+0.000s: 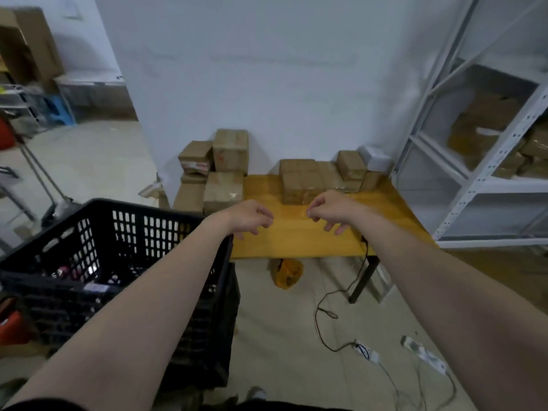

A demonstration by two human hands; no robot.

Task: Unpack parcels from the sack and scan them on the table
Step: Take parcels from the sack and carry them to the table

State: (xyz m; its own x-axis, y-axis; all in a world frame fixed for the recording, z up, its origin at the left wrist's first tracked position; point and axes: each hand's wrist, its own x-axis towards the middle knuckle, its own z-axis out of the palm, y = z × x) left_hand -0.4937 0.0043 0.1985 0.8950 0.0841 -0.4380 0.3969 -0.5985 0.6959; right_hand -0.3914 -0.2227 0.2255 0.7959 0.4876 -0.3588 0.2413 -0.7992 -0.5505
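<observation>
Presently the left hand (pixel 250 216) and right hand (pixel 327 210) hover apart over the desk (pixel 296 241), fingers loosely curled, holding nothing. Brown parcels (pixel 299 180) are stacked along its far edge against the wall (pixel 267 84). The tallest, at left, stands upright; the others lie flat. Blur hides their labels.

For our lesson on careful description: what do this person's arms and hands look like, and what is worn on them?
The left forearm and right forearm are bare, no sleeves reaching them. The left hand and right hand wear no gloves; no watch, ring or wristband shows. Some dark fabric at the bottom edge beside the left arm may be a short sleeve.
</observation>
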